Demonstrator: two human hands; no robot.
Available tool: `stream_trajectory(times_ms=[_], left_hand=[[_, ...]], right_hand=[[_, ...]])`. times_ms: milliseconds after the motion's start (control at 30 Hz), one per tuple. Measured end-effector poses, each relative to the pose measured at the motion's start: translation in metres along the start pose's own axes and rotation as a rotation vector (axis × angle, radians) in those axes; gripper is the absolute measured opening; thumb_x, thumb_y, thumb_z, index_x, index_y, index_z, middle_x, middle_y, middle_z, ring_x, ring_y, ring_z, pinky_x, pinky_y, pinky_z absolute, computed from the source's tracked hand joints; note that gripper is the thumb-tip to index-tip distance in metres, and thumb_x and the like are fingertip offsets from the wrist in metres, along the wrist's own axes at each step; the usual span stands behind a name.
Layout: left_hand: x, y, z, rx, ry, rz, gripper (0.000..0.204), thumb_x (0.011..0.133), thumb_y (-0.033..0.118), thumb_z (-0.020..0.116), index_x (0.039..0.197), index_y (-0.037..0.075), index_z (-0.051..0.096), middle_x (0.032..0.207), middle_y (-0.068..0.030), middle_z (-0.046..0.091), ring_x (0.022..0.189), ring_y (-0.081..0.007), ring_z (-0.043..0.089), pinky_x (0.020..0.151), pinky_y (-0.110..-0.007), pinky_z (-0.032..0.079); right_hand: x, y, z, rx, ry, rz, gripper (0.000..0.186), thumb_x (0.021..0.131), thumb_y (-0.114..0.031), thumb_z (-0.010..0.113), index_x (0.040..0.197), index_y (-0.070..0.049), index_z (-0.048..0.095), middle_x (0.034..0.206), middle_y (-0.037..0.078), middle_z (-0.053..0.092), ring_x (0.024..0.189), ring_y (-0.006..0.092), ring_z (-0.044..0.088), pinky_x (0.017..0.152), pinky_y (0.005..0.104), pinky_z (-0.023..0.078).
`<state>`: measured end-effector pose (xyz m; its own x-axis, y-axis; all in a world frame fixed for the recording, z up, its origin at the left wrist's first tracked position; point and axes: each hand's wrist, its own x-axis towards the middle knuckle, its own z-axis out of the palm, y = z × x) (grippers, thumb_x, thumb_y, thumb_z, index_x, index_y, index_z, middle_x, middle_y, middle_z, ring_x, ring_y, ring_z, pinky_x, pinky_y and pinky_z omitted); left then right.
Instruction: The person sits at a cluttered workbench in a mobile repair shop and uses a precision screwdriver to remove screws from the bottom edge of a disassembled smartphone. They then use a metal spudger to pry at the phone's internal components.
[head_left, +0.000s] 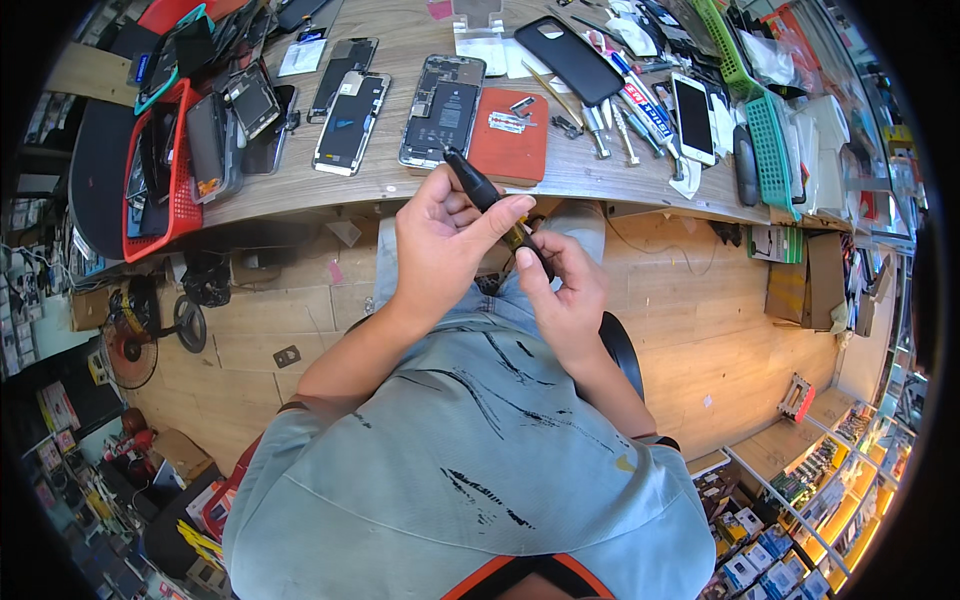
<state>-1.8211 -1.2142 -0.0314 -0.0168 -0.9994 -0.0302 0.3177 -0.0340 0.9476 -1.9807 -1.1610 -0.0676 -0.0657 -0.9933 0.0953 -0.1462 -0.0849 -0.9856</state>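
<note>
My left hand [440, 235] is wrapped round a black pen-shaped tool [472, 180] with a tapered nose and a thin tip. My right hand [568, 292] grips the same tool at its rear end. It is held tilted in front of the table edge, the tip up and to the left. Just beyond the tip, an opened phone [440, 115] lies on the table with its battery and inner parts bare. Touching its right side is a red block [500, 162] with a razor blade [507, 121] and small metal parts on top.
Phone screen parts [353, 122] lie left of the opened phone. A red basket [187, 215] holds phone pieces at the table's left edge. A black phone case [568, 58], screwdrivers [598, 135], a white phone [693, 118] and a teal basket [768, 150] occupy the right side.
</note>
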Motion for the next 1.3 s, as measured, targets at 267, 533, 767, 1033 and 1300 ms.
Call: stream_trajectory(times_ms=[267,533,767,1033,1300], left_hand=[[0.007,0.003,-0.001,-0.067,0.025,-0.05,0.024,0.097,0.009,0.08,0.112,0.0,0.064,0.101,-0.0118,0.077,0.09,-0.0171,0.077,0.073,-0.028,0.061],[0.014,-0.006,-0.01,-0.099,0.085,-0.151,0.025,0.102,0.021,0.075,0.115,0.003,0.064,0.095,-0.0145,0.078,0.08,-0.0243,0.08,0.067,-0.032,0.064],[0.016,-0.007,-0.012,-0.122,0.095,-0.137,0.024,0.103,0.021,0.074,0.116,0.004,0.064,0.095,-0.0156,0.079,0.079,-0.0253,0.08,0.067,-0.034,0.065],[0.017,-0.007,-0.01,-0.135,0.105,-0.097,0.023,0.102,0.017,0.075,0.116,0.003,0.063,0.095,-0.0143,0.078,0.08,-0.0256,0.08,0.066,-0.034,0.066],[0.016,-0.008,-0.013,-0.109,0.111,-0.062,0.024,0.101,0.015,0.076,0.116,0.002,0.063,0.097,-0.0157,0.078,0.083,-0.0253,0.08,0.066,-0.033,0.066]], right_hand=[[0.003,0.0,-0.018,0.435,-0.201,0.224,0.029,0.104,-0.01,0.069,0.129,0.005,0.065,0.101,0.011,0.075,0.08,0.0126,0.069,0.075,0.0278,0.057],[0.0,-0.004,-0.025,0.565,-0.305,0.146,0.051,0.106,-0.01,0.062,0.151,0.01,0.049,0.127,0.026,0.068,0.098,0.0266,0.073,0.084,0.0394,0.063],[-0.001,-0.003,-0.022,0.623,-0.289,0.162,0.05,0.105,-0.002,0.063,0.152,0.009,0.05,0.127,0.02,0.07,0.105,0.0261,0.074,0.086,0.0362,0.063],[0.001,-0.004,-0.021,0.572,-0.259,0.185,0.049,0.107,-0.002,0.061,0.152,0.009,0.05,0.13,0.02,0.069,0.108,0.0281,0.075,0.087,0.0355,0.063],[0.001,-0.002,-0.019,0.484,-0.241,0.225,0.046,0.108,-0.004,0.06,0.152,0.009,0.05,0.129,0.023,0.072,0.107,0.0286,0.076,0.087,0.0345,0.063]])
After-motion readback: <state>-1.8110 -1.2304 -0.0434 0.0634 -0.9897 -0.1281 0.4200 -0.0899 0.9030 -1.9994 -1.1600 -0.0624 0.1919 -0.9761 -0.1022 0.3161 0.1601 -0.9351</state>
